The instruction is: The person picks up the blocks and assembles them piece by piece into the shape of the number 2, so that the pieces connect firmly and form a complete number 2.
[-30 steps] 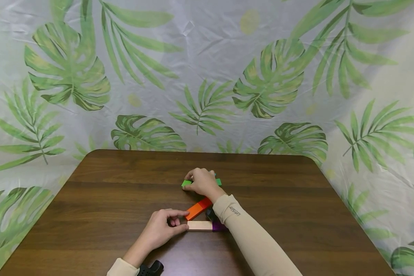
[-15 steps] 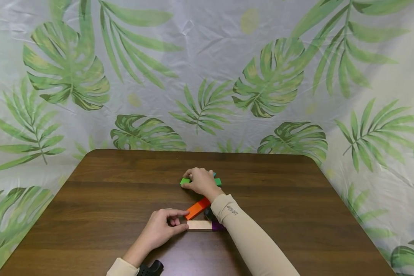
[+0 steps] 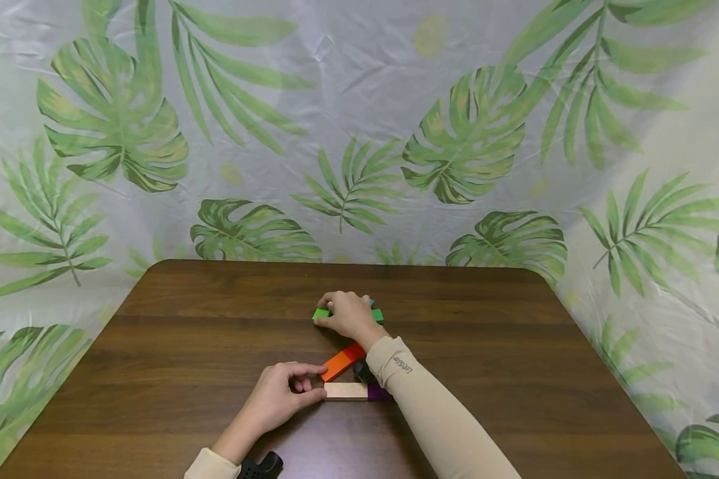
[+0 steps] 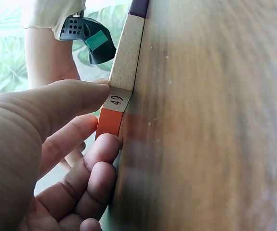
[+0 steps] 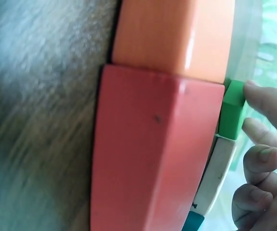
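My left hand (image 3: 278, 398) touches the end of a plain wooden block (image 3: 345, 391) with its thumb, and its index finger rests at the end of an orange block (image 3: 337, 366). In the left wrist view that plain block's end face (image 4: 115, 99) reads 49. A purple block (image 3: 377, 392) continues the plain one, and a red block (image 3: 353, 351) continues the orange one. Farther back, my right hand (image 3: 353, 316) pinches a light green block (image 3: 320, 313) between thumb and index finger. Its palm hides part of the back row.
A darker green block (image 3: 378, 315) and a blue block (image 3: 371, 303) show beside the right hand. In the right wrist view a whitish block (image 5: 216, 175) and a teal block (image 5: 193, 222) follow the green one. Behind the brown table (image 3: 485, 372) hangs a leaf-print cloth (image 3: 359, 86).
My right hand has shifted very slightly left with the light green block, mostly in the first half second. The left hand and the front blocks stay put.
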A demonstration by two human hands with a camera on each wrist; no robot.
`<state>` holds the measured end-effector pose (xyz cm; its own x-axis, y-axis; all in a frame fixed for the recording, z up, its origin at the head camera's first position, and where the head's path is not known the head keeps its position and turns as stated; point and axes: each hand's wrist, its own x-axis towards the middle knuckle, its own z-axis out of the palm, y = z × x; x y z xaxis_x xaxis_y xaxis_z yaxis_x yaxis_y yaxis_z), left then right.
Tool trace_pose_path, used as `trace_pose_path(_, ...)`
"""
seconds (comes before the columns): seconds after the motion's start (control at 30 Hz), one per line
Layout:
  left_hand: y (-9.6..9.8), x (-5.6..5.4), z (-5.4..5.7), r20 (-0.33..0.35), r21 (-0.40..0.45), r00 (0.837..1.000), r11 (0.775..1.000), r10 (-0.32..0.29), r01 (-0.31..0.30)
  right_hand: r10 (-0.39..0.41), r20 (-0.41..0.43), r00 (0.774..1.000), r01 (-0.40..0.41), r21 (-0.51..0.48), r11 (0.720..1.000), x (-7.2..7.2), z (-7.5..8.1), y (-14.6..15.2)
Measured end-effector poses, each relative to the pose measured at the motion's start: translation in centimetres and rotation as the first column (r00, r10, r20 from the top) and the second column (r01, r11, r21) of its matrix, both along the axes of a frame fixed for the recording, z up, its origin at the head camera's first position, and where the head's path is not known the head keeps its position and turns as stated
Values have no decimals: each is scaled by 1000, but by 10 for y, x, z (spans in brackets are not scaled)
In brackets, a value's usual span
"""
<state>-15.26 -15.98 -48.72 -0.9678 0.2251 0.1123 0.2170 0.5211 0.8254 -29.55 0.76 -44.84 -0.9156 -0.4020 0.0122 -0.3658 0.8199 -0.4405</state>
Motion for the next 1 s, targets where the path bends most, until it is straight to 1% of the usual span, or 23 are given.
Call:
trace_pose_path(0.27,2,0,2,6,4,1000,1000,-9,9,-5,29,1000,7,-48,999,-2,5,13)
trace_pose_path(0.43,3,0,2,5,1,1000,1000,-5,5,-1,22,1000,3,-114,993,-6,9,24)
trace_pose_path(0.63,3,0,2,2,3,1000,1000,2,-2,10,30,1000,-3,-214,977,-8,15,42)
trace_pose_path(0.77,3,1,2,-1,3,1000,1000,12,-12,21,59,998,-3,-290,957,-7,18,53)
trace_pose_path(1.0,3,1,4,1,3,1000,1000,23,-23,38,60,997,-16,-331,943,-3,20,71)
